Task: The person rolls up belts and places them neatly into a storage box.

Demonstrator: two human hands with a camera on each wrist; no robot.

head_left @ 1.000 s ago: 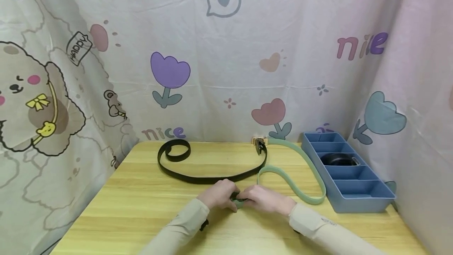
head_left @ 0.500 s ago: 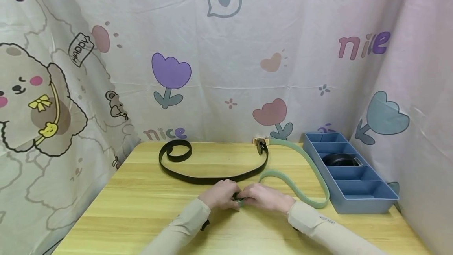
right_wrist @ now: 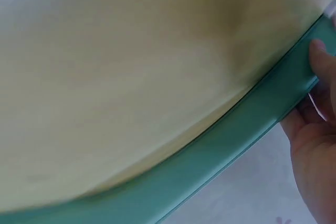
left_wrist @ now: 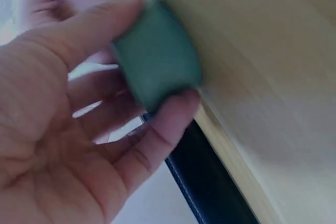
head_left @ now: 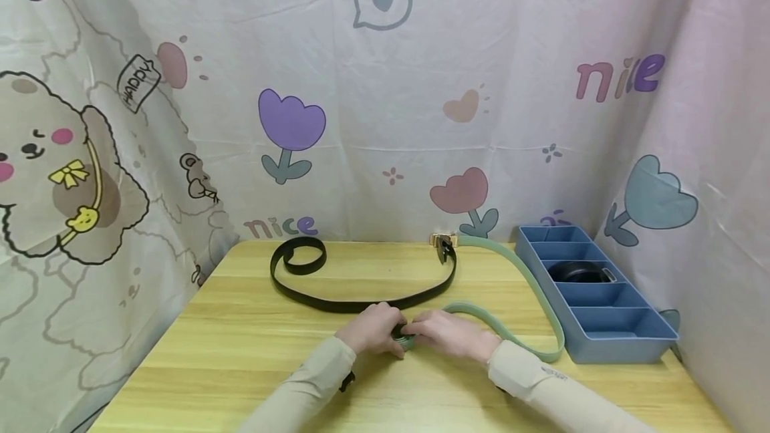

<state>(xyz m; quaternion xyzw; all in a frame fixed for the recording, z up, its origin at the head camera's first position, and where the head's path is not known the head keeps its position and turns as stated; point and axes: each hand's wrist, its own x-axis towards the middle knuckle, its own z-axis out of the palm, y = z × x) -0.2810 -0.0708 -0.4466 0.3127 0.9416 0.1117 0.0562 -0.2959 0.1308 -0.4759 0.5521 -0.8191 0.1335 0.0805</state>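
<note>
At the middle of the table, my left hand (head_left: 373,329) grips a small rolled coil of a green belt (left_wrist: 160,56), thumb on one side and fingers curled round the other. Close against it, my right hand (head_left: 451,334) pinches the belt's strap between thumb and fingers, as the right wrist view shows on the green strap (right_wrist: 226,145). From there the unrolled length loops out to the right and back to a gold buckle (head_left: 444,240) at the table's far edge. Part of the coil is hidden behind my fingers.
A black belt (head_left: 343,306) curves across the table just beyond my hands, its left end curled in a ring. At the right stands a blue divided box (head_left: 613,349), with a rolled black belt (head_left: 577,272) in one compartment. A printed curtain (head_left: 385,119) hangs behind.
The green strap's loop beside my right hand has shifted nearer to me and slightly right, its bend flattening. Both hands stay at the coil with small finger movements. The black belt has not moved.
</note>
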